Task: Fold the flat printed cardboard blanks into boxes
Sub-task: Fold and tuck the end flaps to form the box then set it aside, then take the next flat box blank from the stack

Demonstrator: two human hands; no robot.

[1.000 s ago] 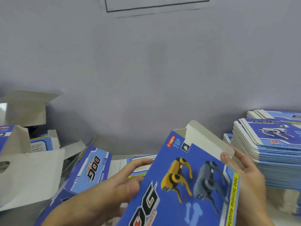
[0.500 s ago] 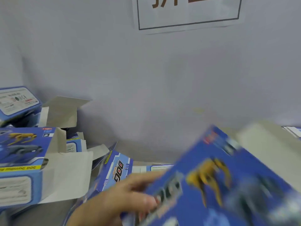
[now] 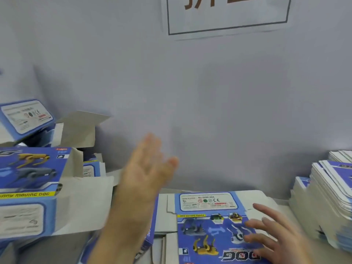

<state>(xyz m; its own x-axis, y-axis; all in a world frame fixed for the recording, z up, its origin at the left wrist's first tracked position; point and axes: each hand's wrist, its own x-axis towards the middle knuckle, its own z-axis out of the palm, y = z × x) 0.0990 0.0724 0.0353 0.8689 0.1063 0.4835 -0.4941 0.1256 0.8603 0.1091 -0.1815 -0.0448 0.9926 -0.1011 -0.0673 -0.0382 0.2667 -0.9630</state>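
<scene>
A flat blue printed blank (image 3: 209, 231) with robot-dog pictures lies on the table in front of me. My right hand (image 3: 274, 233) hovers or rests over its right part with fingers spread and straight, holding nothing. My left hand (image 3: 144, 172) is raised in the air, blurred, fingers straight and empty. Folded blue boxes (image 3: 28, 174) with open grey flaps are piled at the left. A tall stack of flat blanks (image 3: 327, 199) stands at the right edge.
A grey wall rises close behind the table, with a white paper sign (image 3: 228, 14) taped high up. Another folded box (image 3: 26, 115) sits on top of the left pile. A strip of bare grey table (image 3: 57, 246) shows at lower left.
The folded box that both hands held is gone from them; both hands are now empty. My left hand has lifted up, and my right hand has come down over the flat blank.
</scene>
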